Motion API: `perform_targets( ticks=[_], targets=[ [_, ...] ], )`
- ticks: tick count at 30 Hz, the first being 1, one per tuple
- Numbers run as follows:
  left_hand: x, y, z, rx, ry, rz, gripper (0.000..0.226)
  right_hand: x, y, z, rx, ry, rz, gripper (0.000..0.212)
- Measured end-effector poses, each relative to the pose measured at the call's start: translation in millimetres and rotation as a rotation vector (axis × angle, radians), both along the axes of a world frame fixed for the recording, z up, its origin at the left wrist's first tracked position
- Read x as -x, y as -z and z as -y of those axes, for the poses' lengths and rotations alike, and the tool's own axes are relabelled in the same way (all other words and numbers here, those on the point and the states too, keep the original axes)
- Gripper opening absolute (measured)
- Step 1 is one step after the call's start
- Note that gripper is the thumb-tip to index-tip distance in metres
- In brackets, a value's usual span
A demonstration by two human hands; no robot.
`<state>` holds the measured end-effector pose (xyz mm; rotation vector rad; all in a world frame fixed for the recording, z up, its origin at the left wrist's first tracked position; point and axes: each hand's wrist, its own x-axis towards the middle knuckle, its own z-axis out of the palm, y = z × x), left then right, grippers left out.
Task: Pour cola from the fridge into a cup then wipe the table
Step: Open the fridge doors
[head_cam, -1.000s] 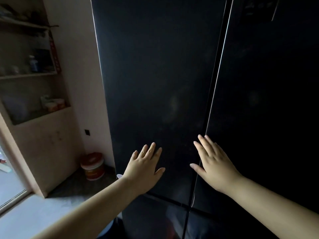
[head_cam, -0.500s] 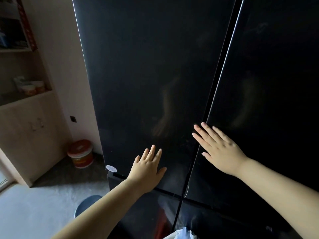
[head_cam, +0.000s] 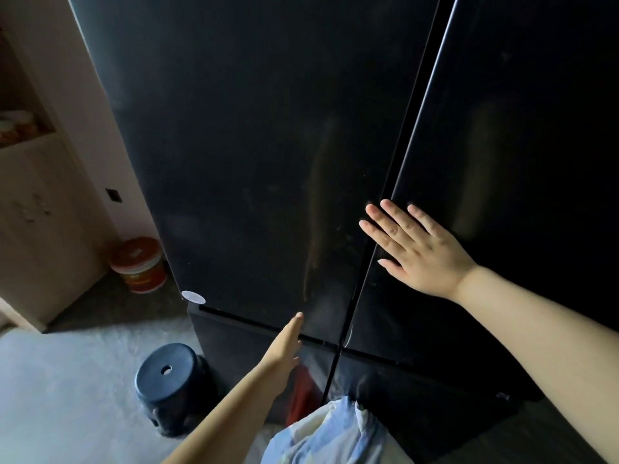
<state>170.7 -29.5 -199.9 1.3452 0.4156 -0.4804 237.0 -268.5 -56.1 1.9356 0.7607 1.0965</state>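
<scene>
Against the tall glossy black fridge (head_cam: pixel 268 128), doors closed, the right hand (head_cam: pixel 418 252) lies flat, fingers spread, on its right door beside the centre seam. The left hand (head_cam: pixel 284 346), fingers straight and together, is at its left door's bottom edge, holding nothing.

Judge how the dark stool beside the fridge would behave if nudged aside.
The stool looks like moulded plastic, so it is probably light and stiff. Its wide, low body should slide on the floor rather than tip. The top hole likely offers a finger grip.
</scene>
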Motion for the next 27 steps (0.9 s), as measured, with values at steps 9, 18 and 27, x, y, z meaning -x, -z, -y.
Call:
perform_targets(
  ticks=[9,18,27],
  targets=[
    [-29,62,25,0.763,-0.429,-0.362,0.066,-9,3,4,0.007,-0.061,0.002,0.063],
    [-41,84,33,0.804,-0.565,-0.375,0.065,-10,3,4,-0.016,-0.092,-0.023,0.062],
    [-48,105,42,0.833,-0.62,-0.385,0.07,-11,4,5,-0.022,-0.073,-0.022,0.062]
  ],
)
